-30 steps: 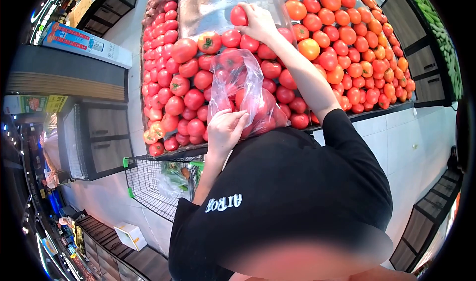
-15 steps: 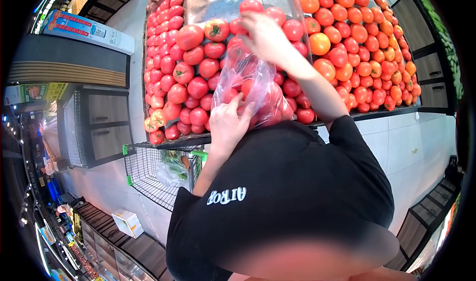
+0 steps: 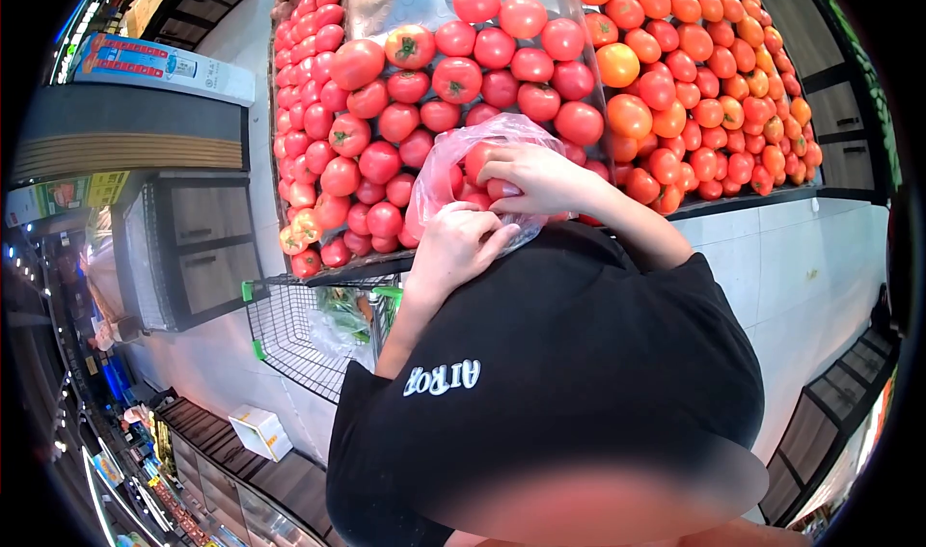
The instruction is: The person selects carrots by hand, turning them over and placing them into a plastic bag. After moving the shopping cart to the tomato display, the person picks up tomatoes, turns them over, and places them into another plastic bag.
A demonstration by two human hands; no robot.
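Observation:
A clear plastic bag (image 3: 424,195) with several red tomatoes in it rests at the front edge of the tomato display, against the black shirt. My left hand (image 3: 461,243) is closed on the near left rim of this bag. Inside the bag's mouth, my right hand (image 3: 531,176) has its fingers curled round a red tomato (image 3: 477,161). Loose pink-red tomatoes (image 3: 457,80) lie beyond and to the left of the bag.
Orange-red tomatoes (image 3: 694,69) fill the right section past a clear divider. A wire shopping cart (image 3: 289,330) with bagged greens (image 3: 342,315) stands at the near left. A white box (image 3: 260,433) is further down on the left.
My right hand has come back from the far tomatoes into the bag, now holding a tomato. The bag's mouth is wider, and my left hand has shifted slightly towards me.

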